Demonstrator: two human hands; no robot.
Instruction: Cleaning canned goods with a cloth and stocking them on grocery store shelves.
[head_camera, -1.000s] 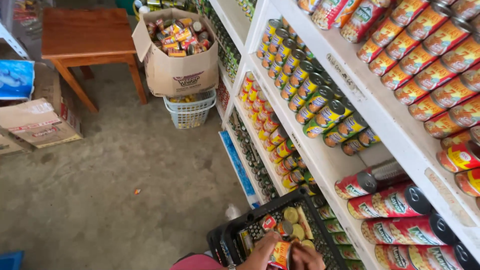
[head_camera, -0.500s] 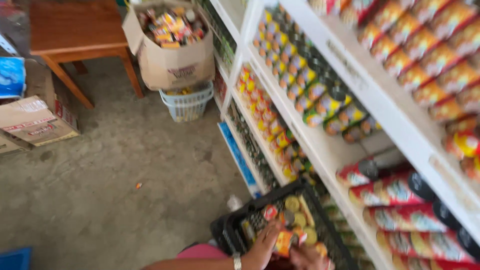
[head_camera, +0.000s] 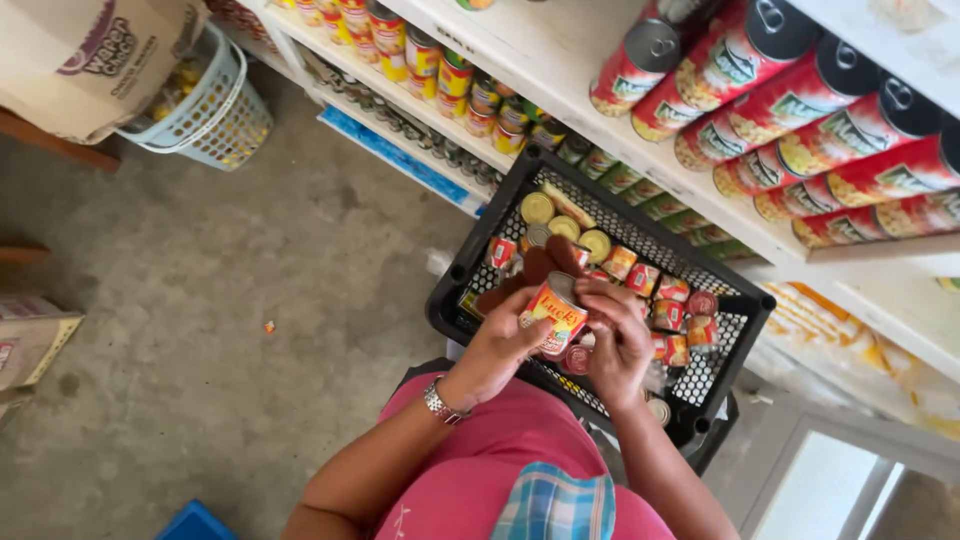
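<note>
While the white shelves (head_camera: 600, 60) of tins run alongside, I keep over the black crate (head_camera: 455, 300) a rigid, weighty-looking can (head_camera: 555, 313), left hand (head_camera: 497, 345) wrapped round its slick label, right hand (head_camera: 618, 340) fingers pinching the rim, best gripped at the sides.

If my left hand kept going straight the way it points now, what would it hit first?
The left hand already holds the orange can; straight beyond lie small cans in the black crate, though depth is unclear.
</note>
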